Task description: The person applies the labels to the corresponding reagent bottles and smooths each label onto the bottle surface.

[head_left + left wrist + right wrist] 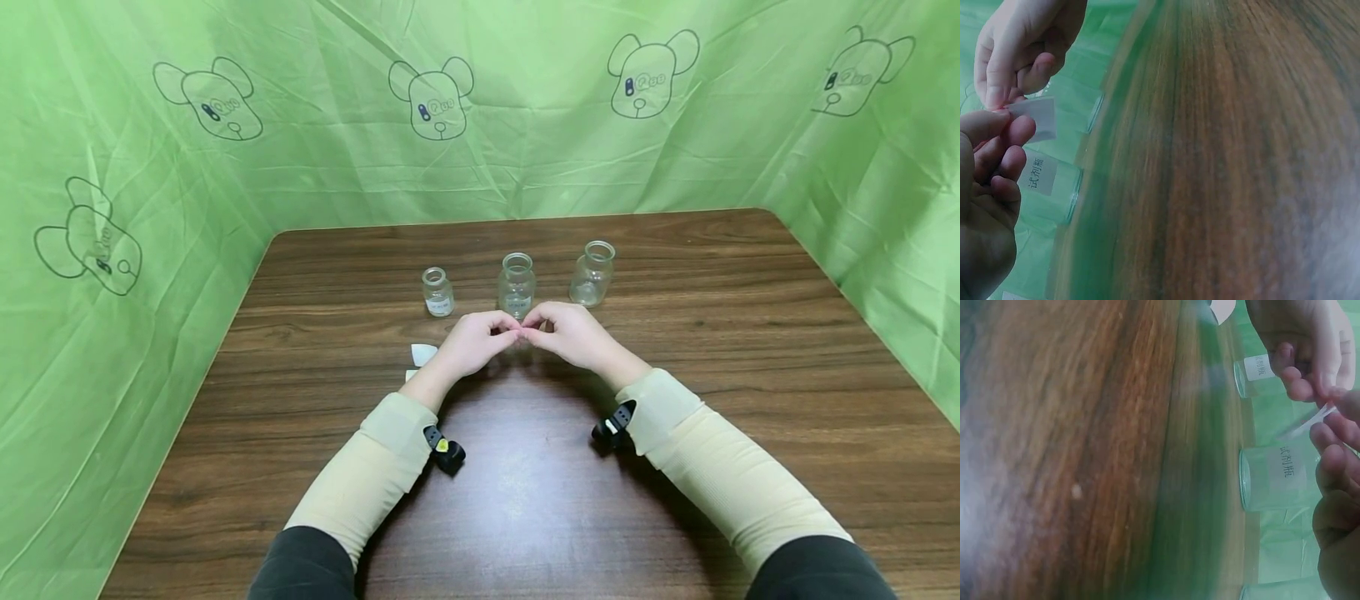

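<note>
Both hands meet at the middle of the table, just in front of the middle glass bottle [517,279]. My left hand [476,340] pinches a small white paper label [1038,122] between thumb and fingertip. The right hand [572,335] pinches the same label at its edge, fingertips touching the left ones. Seen edge-on in the right wrist view, the label [1310,424] looks thin and slightly bent. The middle bottle bears a white label with printed characters [1287,464]. In the head view the pinched label is hidden by the fingers.
To the left stands a smaller labelled glass bottle [438,293]. A clear glass bottle [592,275] stands at the right, no label visible on it. White paper pieces [423,354] lie beside the left wrist. Green cloth [517,179] encloses the table's back and sides.
</note>
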Available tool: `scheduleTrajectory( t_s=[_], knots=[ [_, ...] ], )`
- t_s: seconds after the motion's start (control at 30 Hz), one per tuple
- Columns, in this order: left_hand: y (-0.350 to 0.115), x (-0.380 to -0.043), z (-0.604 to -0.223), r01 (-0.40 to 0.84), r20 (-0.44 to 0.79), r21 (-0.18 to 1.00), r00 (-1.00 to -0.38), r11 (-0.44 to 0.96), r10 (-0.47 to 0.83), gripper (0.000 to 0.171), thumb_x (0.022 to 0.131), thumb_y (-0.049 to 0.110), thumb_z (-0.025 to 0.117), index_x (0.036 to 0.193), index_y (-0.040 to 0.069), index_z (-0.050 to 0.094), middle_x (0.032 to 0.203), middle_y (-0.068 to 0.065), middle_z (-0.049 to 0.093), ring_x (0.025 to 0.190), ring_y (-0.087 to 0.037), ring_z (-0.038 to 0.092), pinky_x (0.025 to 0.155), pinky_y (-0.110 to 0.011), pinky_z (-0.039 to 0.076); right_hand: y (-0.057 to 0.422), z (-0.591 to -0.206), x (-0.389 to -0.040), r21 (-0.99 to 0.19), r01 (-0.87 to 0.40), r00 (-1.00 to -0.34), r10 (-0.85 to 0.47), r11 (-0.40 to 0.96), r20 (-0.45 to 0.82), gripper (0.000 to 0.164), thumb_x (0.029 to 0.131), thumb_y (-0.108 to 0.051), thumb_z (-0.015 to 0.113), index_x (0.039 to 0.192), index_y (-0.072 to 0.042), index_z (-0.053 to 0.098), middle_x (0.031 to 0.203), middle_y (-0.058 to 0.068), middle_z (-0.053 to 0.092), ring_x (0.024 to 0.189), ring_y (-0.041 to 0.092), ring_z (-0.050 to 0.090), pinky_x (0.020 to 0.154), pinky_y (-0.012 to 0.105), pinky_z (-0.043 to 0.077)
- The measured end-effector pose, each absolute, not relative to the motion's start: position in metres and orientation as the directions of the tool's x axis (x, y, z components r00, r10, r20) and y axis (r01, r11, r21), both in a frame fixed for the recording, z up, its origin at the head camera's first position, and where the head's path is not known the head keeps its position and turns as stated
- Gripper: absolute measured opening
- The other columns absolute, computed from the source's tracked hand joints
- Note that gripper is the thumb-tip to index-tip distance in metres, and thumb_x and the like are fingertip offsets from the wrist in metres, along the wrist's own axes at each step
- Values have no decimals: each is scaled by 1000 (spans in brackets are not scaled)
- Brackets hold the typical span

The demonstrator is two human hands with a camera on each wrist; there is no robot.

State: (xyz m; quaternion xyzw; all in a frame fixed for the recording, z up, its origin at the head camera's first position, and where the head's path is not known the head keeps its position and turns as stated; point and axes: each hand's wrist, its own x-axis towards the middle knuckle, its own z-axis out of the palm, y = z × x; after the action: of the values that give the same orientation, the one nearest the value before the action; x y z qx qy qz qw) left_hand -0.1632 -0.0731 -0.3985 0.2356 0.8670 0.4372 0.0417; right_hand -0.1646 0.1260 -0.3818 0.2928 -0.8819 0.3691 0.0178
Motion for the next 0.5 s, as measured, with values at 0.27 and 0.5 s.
scheduleTrajectory(
  t_s=[0.27, 0.5],
  knots=[
    [-75, -162, -397, 356, 118, 779, -891, 515, 438, 12, 91, 25, 61, 91, 16, 69, 78, 8, 64, 76, -8, 56, 71, -26, 45, 125, -381, -164, -644, -536, -828, -490, 545, 274, 6, 87, -14, 64, 93, -12, 65, 82, -3, 65, 72, 12, 56, 65, 30, 46],
    [-78, -162, -398, 360, 136, 769, -899, 528, 415, 10, 90, 23, 63, 90, 15, 69, 78, 7, 62, 75, -9, 54, 69, -26, 44, 128, -381, -166, -639, -588, -792, -514, 495, 331, 11, 84, -6, 62, 92, -11, 67, 83, -1, 65, 71, 12, 55, 64, 29, 46]
  ],
)
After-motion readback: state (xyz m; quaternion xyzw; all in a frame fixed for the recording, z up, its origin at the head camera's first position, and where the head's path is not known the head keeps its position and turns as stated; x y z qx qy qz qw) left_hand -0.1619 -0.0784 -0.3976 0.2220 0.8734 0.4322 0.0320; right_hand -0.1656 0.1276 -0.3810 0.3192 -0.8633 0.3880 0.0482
